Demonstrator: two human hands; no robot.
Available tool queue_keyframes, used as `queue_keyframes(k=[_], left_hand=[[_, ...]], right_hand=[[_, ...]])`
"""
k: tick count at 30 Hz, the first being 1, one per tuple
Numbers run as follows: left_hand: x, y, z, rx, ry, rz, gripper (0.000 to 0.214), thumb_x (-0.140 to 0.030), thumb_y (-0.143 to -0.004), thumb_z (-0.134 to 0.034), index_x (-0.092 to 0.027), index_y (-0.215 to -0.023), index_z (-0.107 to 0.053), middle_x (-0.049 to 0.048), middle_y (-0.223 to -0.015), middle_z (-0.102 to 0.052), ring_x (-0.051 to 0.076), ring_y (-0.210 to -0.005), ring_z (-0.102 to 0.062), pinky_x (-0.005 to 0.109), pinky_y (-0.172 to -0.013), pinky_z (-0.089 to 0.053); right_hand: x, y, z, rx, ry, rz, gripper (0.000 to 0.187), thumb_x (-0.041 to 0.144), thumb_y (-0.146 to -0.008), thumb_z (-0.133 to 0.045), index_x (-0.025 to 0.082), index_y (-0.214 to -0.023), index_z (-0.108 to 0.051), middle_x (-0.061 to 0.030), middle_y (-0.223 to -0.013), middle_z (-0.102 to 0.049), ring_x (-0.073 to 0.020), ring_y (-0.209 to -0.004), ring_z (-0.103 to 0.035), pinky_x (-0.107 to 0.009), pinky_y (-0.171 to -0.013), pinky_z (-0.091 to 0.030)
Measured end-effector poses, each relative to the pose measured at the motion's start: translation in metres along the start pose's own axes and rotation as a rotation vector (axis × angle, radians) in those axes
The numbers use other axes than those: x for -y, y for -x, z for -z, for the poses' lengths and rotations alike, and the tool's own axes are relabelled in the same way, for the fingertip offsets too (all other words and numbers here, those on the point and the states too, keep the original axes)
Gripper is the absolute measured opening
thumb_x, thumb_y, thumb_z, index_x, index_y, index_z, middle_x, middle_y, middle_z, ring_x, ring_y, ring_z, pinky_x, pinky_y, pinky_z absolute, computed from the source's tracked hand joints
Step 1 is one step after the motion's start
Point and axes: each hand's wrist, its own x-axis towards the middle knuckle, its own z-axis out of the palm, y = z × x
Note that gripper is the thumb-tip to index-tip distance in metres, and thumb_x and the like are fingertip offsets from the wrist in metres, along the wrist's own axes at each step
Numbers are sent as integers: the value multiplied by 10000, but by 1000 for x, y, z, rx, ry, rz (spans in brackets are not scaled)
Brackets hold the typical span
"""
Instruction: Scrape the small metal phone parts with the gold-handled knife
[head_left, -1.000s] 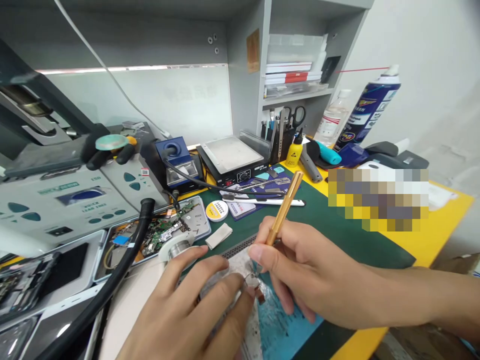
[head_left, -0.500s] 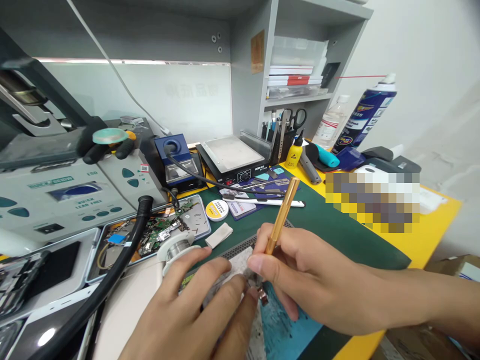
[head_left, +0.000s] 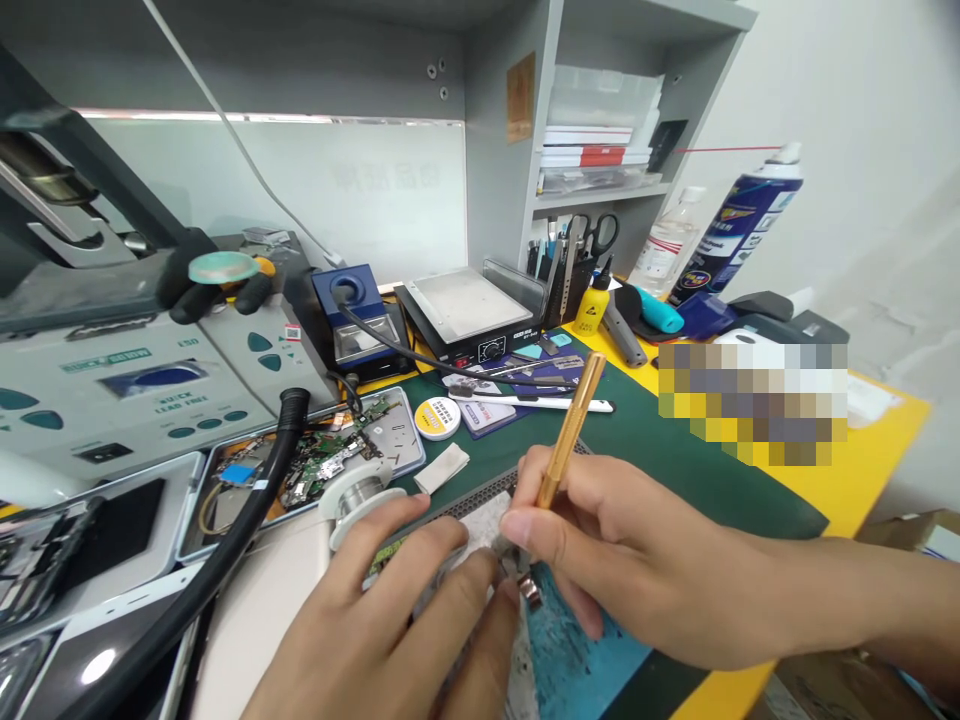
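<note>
A gold metal pen-shaped tool [head_left: 571,432] is gripped between the thumb and fingers of my right hand [head_left: 622,555], tilted with its back end up; its working tip is hidden. My left hand [head_left: 405,620] lies palm down with its fingers spread, fingertips on a pale grey, stained work piece [head_left: 487,515]. Beside my left fingertips sits a small coppery, shiny part [head_left: 530,592], close below my right hand. Beneath them is a blue sheet [head_left: 577,640] with dark smudges. What lies under my left palm cannot be seen.
A solder wire spool [head_left: 364,495] stands beside my left fingers. Left are a tray of circuit boards [head_left: 412,440], a thick black hose [head_left: 281,470] and the soldering station [head_left: 150,380]. Behind lie a round tin [head_left: 437,418], a white brush [head_left: 577,404] and a hot plate [head_left: 472,305].
The whole view has shifted slightly. Both hands keep nearly the same pose, with the gold tool still in my right hand beside the coppery part.
</note>
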Motion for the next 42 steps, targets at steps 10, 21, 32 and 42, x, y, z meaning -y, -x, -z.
queue_keyframes(k=[10,21,32,42], left_hand=[[13,-4,0,51,-17,-141,234,-163,-868,-556,-245,-1025,-709,12,-1040,-737,226,-948,-690,473,-966,-592],[13,-2,0,47,-102,-206,231,-195,-898,-529,-241,-1020,-719,15,-1077,-725,233,-969,-658,490,-960,-579],[0,-2,-10,-82,-98,-101,181,-194,-920,-539,-210,-934,-719,25,-1009,-706,230,-962,-606,487,-1001,-488],[0,-7,-8,-64,-117,-81,273,-126,-959,-484,-199,-863,-729,-13,-904,-736,221,-890,-601,462,-976,-418]], right_hand=[[-1,-1,1,38,-57,25,312,412,-1051,-443,212,-811,-448,75,-512,-535,-77,-465,-502,-194,-471,-370],[1,-1,2,60,-65,8,304,388,-1050,-438,212,-803,-439,79,-500,-533,-70,-429,-506,-192,-469,-395],[-3,0,0,82,-130,-35,321,434,-1059,-411,216,-824,-432,73,-511,-532,-75,-437,-494,-189,-464,-401],[-6,0,0,115,-204,-60,325,468,-1049,-438,216,-844,-439,79,-517,-534,-73,-441,-498,-175,-448,-416]])
